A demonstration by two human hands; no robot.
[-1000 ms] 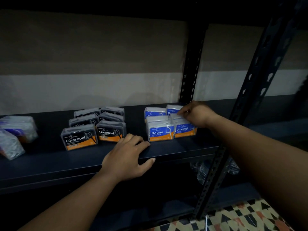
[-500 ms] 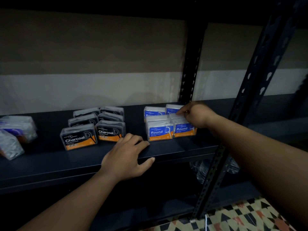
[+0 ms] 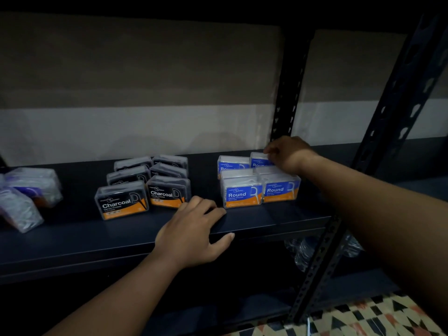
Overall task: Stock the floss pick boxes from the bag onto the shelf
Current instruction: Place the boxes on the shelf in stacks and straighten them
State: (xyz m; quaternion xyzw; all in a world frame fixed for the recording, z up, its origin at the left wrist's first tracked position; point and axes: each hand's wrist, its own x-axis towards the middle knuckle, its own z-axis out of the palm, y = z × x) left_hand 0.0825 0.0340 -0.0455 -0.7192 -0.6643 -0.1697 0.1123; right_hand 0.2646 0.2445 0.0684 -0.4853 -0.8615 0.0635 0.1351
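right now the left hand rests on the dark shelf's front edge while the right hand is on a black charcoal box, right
In the head view the right hand grips the rear blue-labelled clear plastic Round box, not a Charcoal one. The left hand does rest on the dark metal shelf edge.

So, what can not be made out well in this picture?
Head view only.
- Right hand on the rear Round box: the hand covers the fingers, so the grip is unclear.
- Clear packs: cut by the left edge, blurred.
- Rear Charcoal boxes: dark, labels hidden by front Charcoal boxes.
- Bag: not in view.
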